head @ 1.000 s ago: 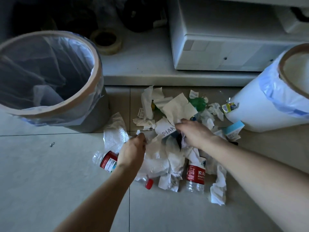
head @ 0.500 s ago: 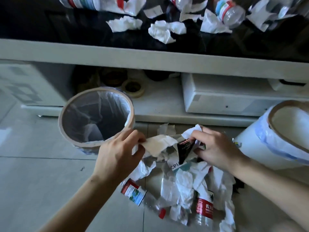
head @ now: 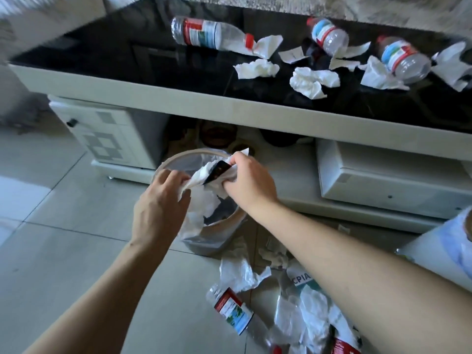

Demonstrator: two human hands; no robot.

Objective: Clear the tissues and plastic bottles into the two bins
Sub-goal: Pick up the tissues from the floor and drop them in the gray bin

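1. The fingers [head: 176, 178] of the left hand [head: 159, 208] are closing around one end of a wad of white tissues [head: 204, 175].
2. The right hand [head: 249, 181] is gripping the other end of the same wad, its fingers curling around the paper together with a dark flat scrap [head: 217, 171].
3. Both hands are holding the wad directly above the open mouth of the lined bin [head: 217, 229], which is standing on the tiled floor [head: 63, 251] just in front of the desk [head: 153, 90]; more white paper is lying inside it.
4. A second bin [head: 439, 249], white, is showing at the right edge, well apart from the first.
5. On the floor near the bins, crumpled tissues and a plastic bottle [head: 233, 310] with a red-and-white label are lying in a pile.
6. On the dark glossy desk top, three bottles and several tissues are lying scattered.
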